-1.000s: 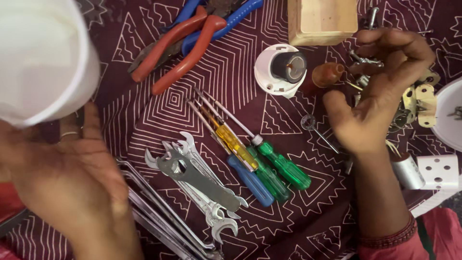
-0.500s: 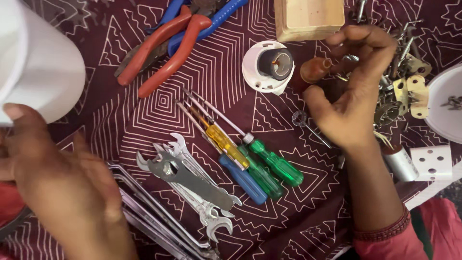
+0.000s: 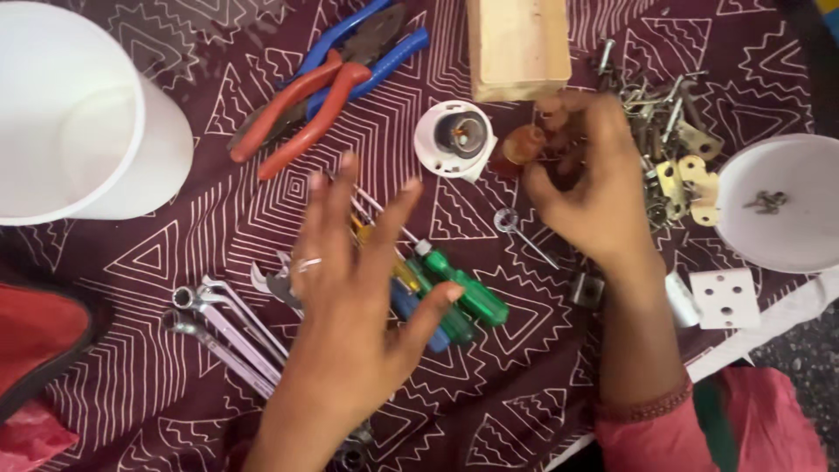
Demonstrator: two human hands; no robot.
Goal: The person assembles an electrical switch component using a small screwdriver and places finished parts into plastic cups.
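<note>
My left hand point(image 3: 354, 297) hovers with fingers spread over the screwdrivers point(image 3: 454, 293) with green, blue and yellow handles, covering most of them and the spanners point(image 3: 223, 328). It holds nothing. My right hand point(image 3: 590, 188) is curled near a small brown cylindrical part point(image 3: 517, 144), close to the white round lamp holder point(image 3: 454, 138); motion blur hides whether the fingers grip it. A small eye bolt point(image 3: 516, 227) lies just below that hand.
Red-handled and blue-handled pliers point(image 3: 328, 92) lie at the top. A wooden block point(image 3: 517, 44) stands behind the holder. White bowls sit at the left point(image 3: 74, 122) and right point(image 3: 778, 236). A heap of metal hardware point(image 3: 664, 122), a white square plate point(image 3: 724, 299) and a red bag point(image 3: 39, 336) are nearby.
My left hand has swept from the lower left to the middle, now spread above the screwdrivers. My right hand has closed in over the brown part. The camera view has shifted.
</note>
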